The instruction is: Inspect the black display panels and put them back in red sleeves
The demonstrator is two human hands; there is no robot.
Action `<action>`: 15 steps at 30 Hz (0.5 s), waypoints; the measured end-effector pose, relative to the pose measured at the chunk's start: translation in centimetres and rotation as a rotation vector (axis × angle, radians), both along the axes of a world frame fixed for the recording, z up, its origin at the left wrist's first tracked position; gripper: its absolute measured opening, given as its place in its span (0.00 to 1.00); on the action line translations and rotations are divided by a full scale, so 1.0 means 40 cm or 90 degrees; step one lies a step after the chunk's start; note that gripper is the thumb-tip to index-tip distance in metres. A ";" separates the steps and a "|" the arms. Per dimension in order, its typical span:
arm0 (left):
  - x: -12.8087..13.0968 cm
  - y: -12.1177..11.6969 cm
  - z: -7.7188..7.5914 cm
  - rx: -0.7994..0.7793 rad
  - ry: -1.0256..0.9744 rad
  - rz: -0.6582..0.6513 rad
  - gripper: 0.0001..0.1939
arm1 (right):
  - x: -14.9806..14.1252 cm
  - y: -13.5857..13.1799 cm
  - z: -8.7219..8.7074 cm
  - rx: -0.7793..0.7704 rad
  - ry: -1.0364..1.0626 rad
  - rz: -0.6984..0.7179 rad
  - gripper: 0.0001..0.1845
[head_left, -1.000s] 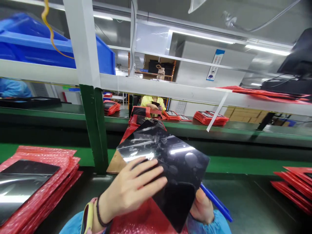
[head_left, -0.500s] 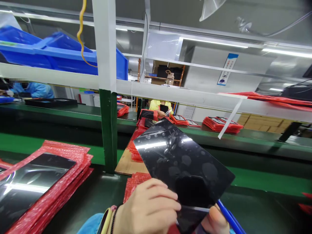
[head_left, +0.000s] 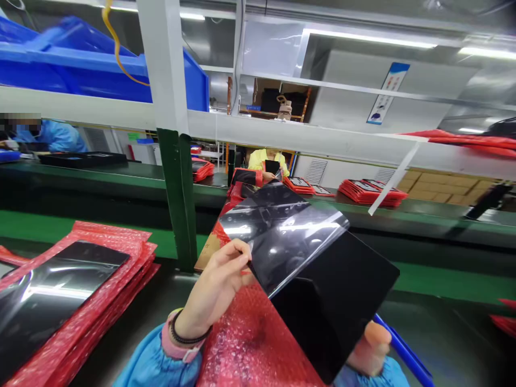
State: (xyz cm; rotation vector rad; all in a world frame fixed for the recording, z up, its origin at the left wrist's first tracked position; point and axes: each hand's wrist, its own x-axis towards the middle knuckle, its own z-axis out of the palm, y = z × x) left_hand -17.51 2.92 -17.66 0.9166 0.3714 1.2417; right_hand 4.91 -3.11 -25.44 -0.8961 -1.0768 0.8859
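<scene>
A glossy black panel (head_left: 342,301) is held tilted in front of me. My right hand (head_left: 368,349) grips its lower right edge from beneath, thumb showing. My left hand (head_left: 220,285) pinches the corner of a clear protective film (head_left: 282,236) that is lifted off the panel's upper left part and curls away, shiny with reflections. Under the panel lies a red bubble-wrap bag (head_left: 253,344) near my lap. A blue strip (head_left: 403,349) pokes out behind the panel at the lower right.
A stack of red bubble bags with a black panel on top (head_left: 60,295) lies at the left. A green-and-white post (head_left: 177,183) stands ahead. Across the green conveyor (head_left: 443,277) a person in yellow (head_left: 268,161) works; more red stacks (head_left: 371,191) lie there. Blue bins (head_left: 80,64) sit overhead.
My left hand moved from the panel's lower edge up and left, pulling the clear film off the panel's face. The bare black surface now shows at the lower right.
</scene>
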 end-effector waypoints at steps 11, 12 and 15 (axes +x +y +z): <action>-0.011 -0.044 0.005 -0.026 -0.202 0.333 0.03 | -0.129 -0.043 0.134 -0.004 0.071 0.107 0.42; -0.008 -0.053 0.004 -0.006 -0.198 0.353 0.04 | -0.136 -0.048 0.141 -0.013 0.049 0.121 0.44; 0.007 -0.079 -0.003 0.013 -0.190 0.398 0.03 | -0.146 -0.050 0.137 -0.037 -0.035 0.078 0.48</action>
